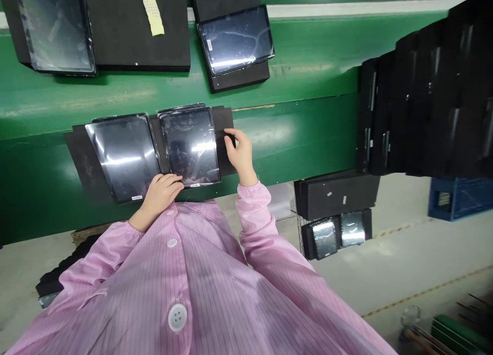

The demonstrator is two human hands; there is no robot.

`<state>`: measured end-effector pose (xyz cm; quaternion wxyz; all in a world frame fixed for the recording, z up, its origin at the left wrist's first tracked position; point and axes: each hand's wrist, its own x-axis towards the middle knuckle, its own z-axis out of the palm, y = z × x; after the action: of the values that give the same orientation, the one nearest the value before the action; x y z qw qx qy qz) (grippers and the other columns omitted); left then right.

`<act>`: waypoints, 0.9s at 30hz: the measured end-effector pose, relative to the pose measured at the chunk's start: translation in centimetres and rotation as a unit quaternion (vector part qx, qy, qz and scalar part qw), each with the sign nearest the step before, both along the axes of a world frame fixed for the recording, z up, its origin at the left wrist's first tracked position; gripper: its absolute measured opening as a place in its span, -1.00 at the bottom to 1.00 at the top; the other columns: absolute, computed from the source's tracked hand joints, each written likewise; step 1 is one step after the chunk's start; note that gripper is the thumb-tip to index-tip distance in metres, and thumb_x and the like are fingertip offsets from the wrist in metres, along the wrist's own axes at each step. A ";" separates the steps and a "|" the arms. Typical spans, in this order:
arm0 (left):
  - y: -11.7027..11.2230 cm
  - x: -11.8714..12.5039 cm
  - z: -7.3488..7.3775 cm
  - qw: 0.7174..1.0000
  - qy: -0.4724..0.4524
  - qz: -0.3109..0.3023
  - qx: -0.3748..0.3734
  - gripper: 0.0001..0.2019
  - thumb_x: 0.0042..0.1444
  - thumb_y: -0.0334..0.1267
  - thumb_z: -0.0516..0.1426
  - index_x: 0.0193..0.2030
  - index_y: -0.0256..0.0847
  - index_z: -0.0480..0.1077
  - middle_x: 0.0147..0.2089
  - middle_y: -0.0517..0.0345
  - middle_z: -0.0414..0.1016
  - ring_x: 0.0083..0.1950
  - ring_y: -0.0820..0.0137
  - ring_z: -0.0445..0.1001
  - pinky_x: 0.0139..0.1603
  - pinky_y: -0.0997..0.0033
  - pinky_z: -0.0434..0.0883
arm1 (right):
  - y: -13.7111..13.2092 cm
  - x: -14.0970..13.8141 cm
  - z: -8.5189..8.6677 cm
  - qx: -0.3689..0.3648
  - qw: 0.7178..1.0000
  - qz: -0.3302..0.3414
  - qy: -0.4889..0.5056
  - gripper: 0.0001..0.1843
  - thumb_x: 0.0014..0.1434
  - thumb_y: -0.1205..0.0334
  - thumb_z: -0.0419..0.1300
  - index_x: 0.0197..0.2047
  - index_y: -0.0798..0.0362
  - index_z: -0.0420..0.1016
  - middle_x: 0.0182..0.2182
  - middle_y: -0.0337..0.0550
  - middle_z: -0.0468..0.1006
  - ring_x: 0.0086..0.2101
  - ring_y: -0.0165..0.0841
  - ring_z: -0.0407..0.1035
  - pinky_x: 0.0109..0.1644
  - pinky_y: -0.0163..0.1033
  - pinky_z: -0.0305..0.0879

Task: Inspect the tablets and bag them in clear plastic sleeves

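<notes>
Two glossy dark screen panels, a left panel and a right panel, lie side by side on a black foam tray in front of me. Edges of further panels peek out beneath them. My left hand rests at the near edge, its extended fingers touching the lower left corner of the right panel. Over the tray's right end is my right hand, thumb and forefinger apart, with nothing visible between them; its other fingers are mostly hidden.
Across the green bench, a panel lies on a black tray, and another panel lies at far left beside a yellow paper strip. Black trays stack up at right. A blue crate stands below.
</notes>
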<state>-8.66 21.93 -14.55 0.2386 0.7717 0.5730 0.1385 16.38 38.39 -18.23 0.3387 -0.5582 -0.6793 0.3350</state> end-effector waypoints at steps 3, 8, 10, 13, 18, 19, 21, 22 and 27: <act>-0.1 0.1 0.5 0.987 -0.053 0.134 -0.071 -0.77 0.36 -0.19 0.00 -0.17 -0.20 0.46 -0.10 0.02 0.65 -0.04 0.25 0.59 0.00 0.22 0.43 | -2.8 0.9 -0.1 -0.118 0.985 -0.111 0.068 -0.73 0.22 0.14 0.12 -0.13 0.10 0.54 -0.20 -0.01 0.62 -0.18 -0.25 0.49 0.04 -0.07 0.44; -0.9 -0.4 0.8 0.963 -0.112 0.206 -0.135 -0.80 0.32 -0.18 -0.08 -0.25 -0.14 0.30 -0.02 0.04 0.64 0.10 0.27 0.57 0.19 0.17 0.43 | -6.5 -0.3 0.5 -0.232 0.951 -0.145 0.142 -0.54 0.27 -0.09 0.08 -0.17 0.14 0.58 -0.32 0.01 0.63 -0.35 -0.29 0.52 -0.21 -0.15 0.53; -1.3 -0.5 0.7 0.983 -0.078 0.132 -0.106 -0.80 0.28 -0.21 -0.05 -0.32 -0.14 0.32 0.02 0.03 0.63 0.17 0.24 0.53 0.37 0.05 0.29 | -7.2 -1.6 1.2 -0.279 0.934 -0.130 0.184 -0.43 0.30 -0.18 0.02 -0.15 0.14 0.60 -0.30 0.02 0.64 -0.36 -0.29 0.55 -0.25 -0.17 0.54; -2.2 -0.5 0.6 0.998 -0.020 0.025 -0.052 -0.79 0.28 -0.23 0.00 -0.28 -0.20 0.42 0.13 -0.06 0.57 0.22 0.18 0.50 0.42 -0.05 0.21 | -7.7 -3.9 2.7 -0.327 0.916 -0.118 0.200 -0.44 0.26 -0.21 0.10 -0.10 0.14 0.62 -0.20 0.02 0.66 -0.24 -0.22 0.59 -0.12 -0.12 0.56; -3.7 -0.7 0.4 0.998 0.033 -0.054 -0.009 -0.67 0.35 -0.23 -0.02 0.07 -0.32 0.47 0.21 -0.18 0.49 0.26 0.18 0.46 0.38 0.00 0.31 | -9.7 -7.4 5.5 -0.188 0.978 -0.014 0.084 -0.66 0.18 0.35 0.17 0.00 0.04 0.62 0.01 -0.07 0.61 0.01 -0.19 0.53 0.16 -0.08 0.45; -3.9 -0.9 0.2 0.997 0.039 -0.064 -0.009 -0.64 0.36 -0.25 -0.03 0.13 -0.34 0.45 0.22 -0.19 0.48 0.27 0.19 0.45 0.38 0.01 0.31 | -10.4 -7.8 5.9 -0.158 0.983 0.032 0.085 -0.62 0.17 0.42 0.12 -0.01 0.02 0.63 0.04 -0.10 0.59 0.05 -0.23 0.50 0.20 -0.11 0.42; -4.2 -1.1 -0.1 0.995 0.051 -0.083 -0.015 -0.62 0.37 -0.27 -0.06 0.19 -0.35 0.42 0.22 -0.20 0.48 0.28 0.19 0.44 0.39 0.01 0.29 | -11.9 -8.3 6.5 -0.122 0.979 0.131 0.096 -0.58 0.15 0.49 0.07 -0.06 0.00 0.66 0.04 -0.14 0.59 0.07 -0.27 0.49 0.24 -0.14 0.39; -4.4 -1.2 -0.3 0.993 0.060 -0.094 -0.022 -0.61 0.37 -0.28 -0.05 0.21 -0.34 0.41 0.23 -0.19 0.47 0.29 0.18 0.43 0.40 0.01 0.27 | -12.7 -8.3 6.7 -0.114 0.972 0.179 0.101 -0.59 0.14 0.49 0.08 -0.10 -0.01 0.66 0.02 -0.16 0.61 0.06 -0.27 0.50 0.24 -0.14 0.39; -4.7 -1.4 -1.1 0.985 0.099 -0.132 -0.058 -0.56 0.34 -0.30 -0.03 0.32 -0.35 0.31 0.34 -0.20 0.35 0.40 0.16 0.30 0.40 0.07 0.27 | -14.7 -6.8 7.3 -0.127 0.921 0.328 0.166 -0.65 0.06 0.51 0.12 -0.28 -0.06 0.65 -0.17 -0.27 0.68 -0.04 -0.29 0.56 0.17 -0.16 0.44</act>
<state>-10.07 17.23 -15.67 0.2414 0.8355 0.4936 -0.0045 9.60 23.70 -10.98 0.2437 -0.2786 -0.7105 0.5985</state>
